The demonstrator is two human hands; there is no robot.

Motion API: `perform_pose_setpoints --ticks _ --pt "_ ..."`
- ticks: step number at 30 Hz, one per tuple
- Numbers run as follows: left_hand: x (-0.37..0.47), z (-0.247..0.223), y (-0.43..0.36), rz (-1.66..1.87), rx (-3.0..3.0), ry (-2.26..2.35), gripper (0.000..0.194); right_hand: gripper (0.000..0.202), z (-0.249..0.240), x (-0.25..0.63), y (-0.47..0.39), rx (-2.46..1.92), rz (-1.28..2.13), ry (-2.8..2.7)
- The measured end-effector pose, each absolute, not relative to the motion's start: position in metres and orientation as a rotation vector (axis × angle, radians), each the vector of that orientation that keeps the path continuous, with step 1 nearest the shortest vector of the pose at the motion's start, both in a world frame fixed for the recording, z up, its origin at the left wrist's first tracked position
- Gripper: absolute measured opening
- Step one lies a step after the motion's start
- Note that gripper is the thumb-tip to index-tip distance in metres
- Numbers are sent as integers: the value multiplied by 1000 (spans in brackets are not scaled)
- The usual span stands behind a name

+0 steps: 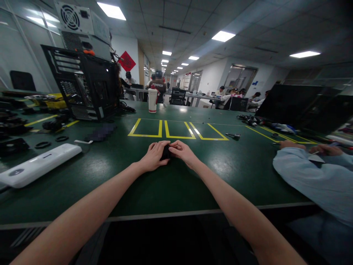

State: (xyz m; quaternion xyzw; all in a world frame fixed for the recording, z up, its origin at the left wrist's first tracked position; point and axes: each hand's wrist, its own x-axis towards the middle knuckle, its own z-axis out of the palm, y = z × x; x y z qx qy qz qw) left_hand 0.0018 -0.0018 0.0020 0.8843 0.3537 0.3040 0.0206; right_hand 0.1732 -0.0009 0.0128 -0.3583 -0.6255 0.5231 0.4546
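Both my hands meet over the green tabletop (176, 187), just in front of the yellow tape outlines (180, 137). My left hand (156, 155) is closed round a small black object (165, 152), thumb on the near side and fingers over the top. From the other side my right hand (184, 151) pinches its right edge with thumb and fingers. Most of the black object is hidden by my fingers, and its kind cannot be made out. A screwdriver-like tool (233, 135) lies beyond, to the right of the outlines.
A white power strip (41, 164) lies at left, near black rings (42, 145). Behind it stands a black computer case (91, 82) with a power supply (82, 20) on top. A white cup (152, 99) stands farther back. A co-worker's sleeve (311, 176) reaches in at right.
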Motion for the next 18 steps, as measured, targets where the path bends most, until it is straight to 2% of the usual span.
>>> perform_pose_setpoints --ticks 7,12,18 --pt "1 3 -3 932 2745 1091 62 30 16 172 2 -1033 1346 -1528" --pt "1 2 -2 935 2741 1084 63 33 18 175 -2 -939 1154 -1663" --pt "2 2 -1 948 2745 1094 63 22 13 173 0 -922 1193 -1609"
